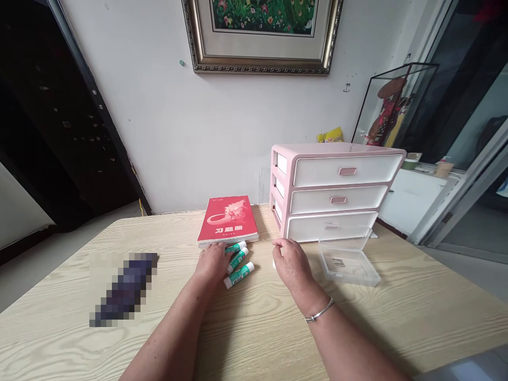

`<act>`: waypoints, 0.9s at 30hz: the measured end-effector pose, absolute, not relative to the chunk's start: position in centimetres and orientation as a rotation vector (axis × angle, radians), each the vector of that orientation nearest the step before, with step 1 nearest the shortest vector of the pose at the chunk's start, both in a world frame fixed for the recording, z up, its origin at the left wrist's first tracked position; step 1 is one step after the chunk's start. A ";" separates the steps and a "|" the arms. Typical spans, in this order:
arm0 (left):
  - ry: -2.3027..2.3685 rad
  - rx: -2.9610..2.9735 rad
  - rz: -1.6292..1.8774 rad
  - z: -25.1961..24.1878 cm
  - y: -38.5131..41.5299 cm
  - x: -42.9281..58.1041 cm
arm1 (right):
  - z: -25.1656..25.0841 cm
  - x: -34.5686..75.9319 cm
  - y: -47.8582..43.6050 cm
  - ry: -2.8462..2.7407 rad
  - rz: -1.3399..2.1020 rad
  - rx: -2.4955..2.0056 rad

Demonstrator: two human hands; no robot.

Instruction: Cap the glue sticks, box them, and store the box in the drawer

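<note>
Three green glue sticks with white ends lie slanted together in front of the red book (228, 219). My left hand (214, 262) is closed around the near end of the farthest glue stick (237, 247), right at the book's front edge. Beside it lie the middle glue stick (238, 260) and the nearest glue stick (239, 275), apart from my fingers. My right hand (292, 264) is closed low over the table, its fingers curled. A small white bit peeks out at its left side; the rest of what it holds is hidden. A bracelet (319, 311) circles my right wrist.
A clear plastic box (349, 267) with its lid raised stands right of my right hand. Behind it is a pink and white drawer unit (337, 200). A blurred dark object (126, 290) lies at the left of the wooden table (254, 344). The wall rises behind.
</note>
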State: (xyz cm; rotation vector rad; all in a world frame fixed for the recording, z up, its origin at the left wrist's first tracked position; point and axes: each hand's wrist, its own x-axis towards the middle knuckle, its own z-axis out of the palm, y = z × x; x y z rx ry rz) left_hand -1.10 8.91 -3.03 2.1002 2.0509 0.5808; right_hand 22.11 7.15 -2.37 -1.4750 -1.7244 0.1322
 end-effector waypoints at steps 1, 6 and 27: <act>2.061 2.105 0.595 -2.7 8.6 -1.1 | -2.3 22.1 7.0 -1.714 0.147 -1.456; 1.951 2.122 0.688 -0.3 5.8 -1.2 | -1.8 21.7 6.2 -1.664 0.345 -1.330; 1.118 1.850 0.731 1.2 0.3 5.3 | -1.0 20.4 4.5 -1.611 0.811 -1.104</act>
